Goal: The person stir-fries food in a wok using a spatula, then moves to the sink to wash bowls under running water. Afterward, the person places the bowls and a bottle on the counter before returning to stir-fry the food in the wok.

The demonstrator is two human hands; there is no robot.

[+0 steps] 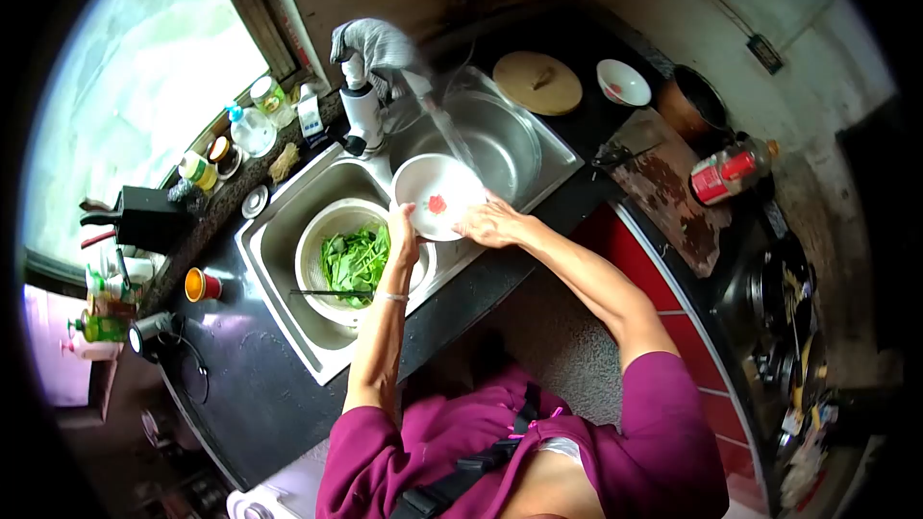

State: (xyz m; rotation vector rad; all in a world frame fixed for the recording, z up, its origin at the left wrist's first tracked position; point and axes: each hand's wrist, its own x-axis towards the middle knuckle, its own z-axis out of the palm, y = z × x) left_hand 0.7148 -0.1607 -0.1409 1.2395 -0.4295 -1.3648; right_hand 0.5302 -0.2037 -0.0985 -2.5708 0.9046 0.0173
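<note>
Both hands hold a white bowl [423,173] with a red mark inside, over the divider of the double sink. My left hand [404,235] grips its left rim, fingers partly hidden. At the lower right of the rim, my right hand [490,221] is closed on the bowl. Water runs from the faucet [361,115], which has a grey cloth [380,43] draped over it, and falls by the bowl's far edge. Below my left hand, a white colander [306,264] with green leafy vegetables [354,259] sits in the left basin. Chopsticks [327,293] lie across it.
In the right basin stands a large metal basin [519,149]. A wooden lid [536,84], another white bowl [623,83], a dark pot [694,101] and a red-labelled bottle [731,173] are at the right. Bottles [252,132] and a knife block [152,219] line the window side.
</note>
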